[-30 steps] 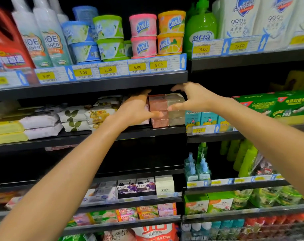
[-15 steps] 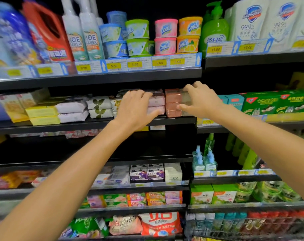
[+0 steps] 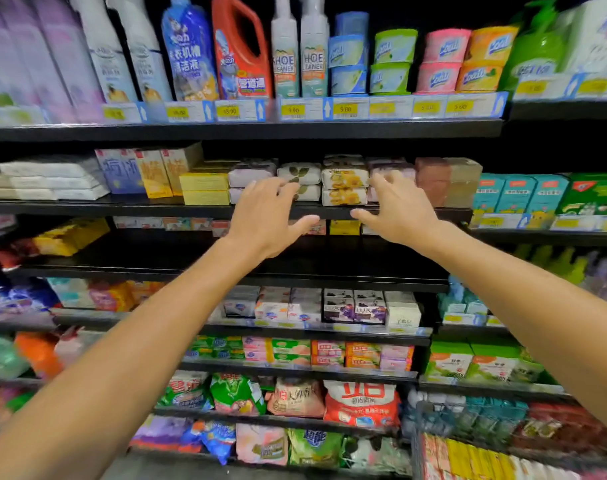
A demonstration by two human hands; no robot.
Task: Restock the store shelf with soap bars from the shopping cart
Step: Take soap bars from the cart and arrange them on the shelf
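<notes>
Now both hands had left the pink bars (image 3: pixel 433 181): left hand (image 3: pixel 267 216) and right hand (image 3: pixel 397 211) hung empty, fingers spread, before the shelf (image 3: pixel 205 208), stack apparently placed

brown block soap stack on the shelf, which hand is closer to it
Right. The right hand is just left of the brown block soap stack; the left hand is farther left.

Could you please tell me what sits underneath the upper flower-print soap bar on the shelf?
Under the upper flower-print bar lies a second matching bar, resting on the shelf. What stands behind the pair is hidden.
</notes>
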